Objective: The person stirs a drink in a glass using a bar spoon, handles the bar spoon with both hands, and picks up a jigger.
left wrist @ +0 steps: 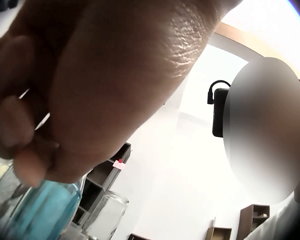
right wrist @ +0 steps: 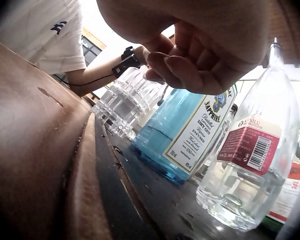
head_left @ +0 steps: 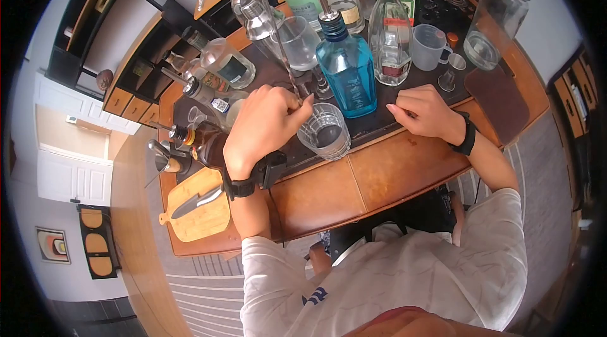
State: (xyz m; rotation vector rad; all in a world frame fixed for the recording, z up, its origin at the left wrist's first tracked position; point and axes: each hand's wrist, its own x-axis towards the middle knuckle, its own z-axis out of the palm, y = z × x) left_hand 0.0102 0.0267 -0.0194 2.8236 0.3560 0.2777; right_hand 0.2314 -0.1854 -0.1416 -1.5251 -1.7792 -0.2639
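Observation:
In the head view my left hand point(head_left: 265, 123) pinches a long twisted metal bar spoon point(head_left: 282, 49) above the cut-glass tumbler point(head_left: 324, 133), its stem slanting up to the left. Clear liquid seems to lie in the tumbler; the spoon's lower end is hidden. A sliver of metal shows between the fingers of my left hand point(left wrist: 90, 85) in the left wrist view. My right hand point(head_left: 427, 111), fingers loosely curled around nothing, is at the table's near side, right of the blue gin bottle point(head_left: 348, 71). The right wrist view shows my right hand point(right wrist: 195, 50) in front of that bottle point(right wrist: 182, 137).
Behind the tumbler stand several bottles, with a clear one point(head_left: 390, 40) right of the blue one. Farther right are a plastic measuring cup point(head_left: 430, 47), a metal jigger point(head_left: 451, 73) and a large glass jar point(head_left: 495, 21). A knife point(head_left: 196, 202) lies on a wooden board point(head_left: 202, 223) at left.

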